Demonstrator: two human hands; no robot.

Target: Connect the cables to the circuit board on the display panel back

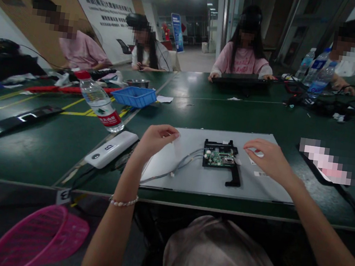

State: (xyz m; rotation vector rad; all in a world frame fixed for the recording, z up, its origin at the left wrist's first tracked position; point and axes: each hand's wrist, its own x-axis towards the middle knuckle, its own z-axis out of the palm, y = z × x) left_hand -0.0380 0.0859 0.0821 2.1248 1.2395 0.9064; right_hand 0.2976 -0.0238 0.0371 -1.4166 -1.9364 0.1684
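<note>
Clothing (pixel 210 255) lies nearest, this side of the circuit board (pixel 217 157), which sits on a grey panel (pixel 258 190). Flanking the board, left hand (pixel 159 138) and right hand (pixel 266 160) hover loosely open, seemingly empty: probably between handling steps; gripping it would call for reaching inward.

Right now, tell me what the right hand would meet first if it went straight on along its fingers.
The right hand would probably meet the black bracket holding the green circuit board first; its height is unclear, so it might pass over.
</note>
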